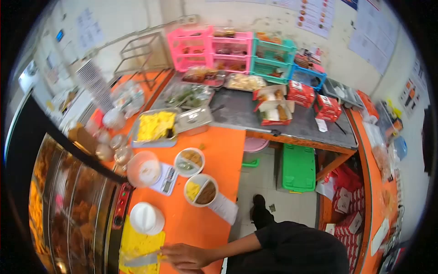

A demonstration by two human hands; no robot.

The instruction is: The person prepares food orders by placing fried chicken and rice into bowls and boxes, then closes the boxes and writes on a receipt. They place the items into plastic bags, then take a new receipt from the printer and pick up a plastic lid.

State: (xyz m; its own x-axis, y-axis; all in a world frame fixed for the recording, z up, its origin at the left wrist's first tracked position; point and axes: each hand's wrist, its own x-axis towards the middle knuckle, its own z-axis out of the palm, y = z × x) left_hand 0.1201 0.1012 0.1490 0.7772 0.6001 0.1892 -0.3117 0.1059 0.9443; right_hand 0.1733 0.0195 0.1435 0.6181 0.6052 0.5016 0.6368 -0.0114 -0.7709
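My right hand (185, 257) reaches in from the right at the bottom edge, its fingers closed around the handle of a knife (142, 260). The blade points left, over a yellow cutting board (145, 244). Just beyond my hand, a stack of white round lids or containers (147, 218) stands at the board's far end. Farther up sits a divided bowl (201, 190) with yellow and brown food, beside a paper slip (224, 208). A second divided bowl (189, 162) is behind it. My left hand does not show.
A digital scale (167, 179) stands beside a translucent tub (144, 169). Behind are a tray of yellow food (156, 126) and a metal lid (195, 118). A glass food display (68, 205) borders the left. Red-and-white boxes (301, 93) stand on the back counter; a green bin (297, 168) is below.
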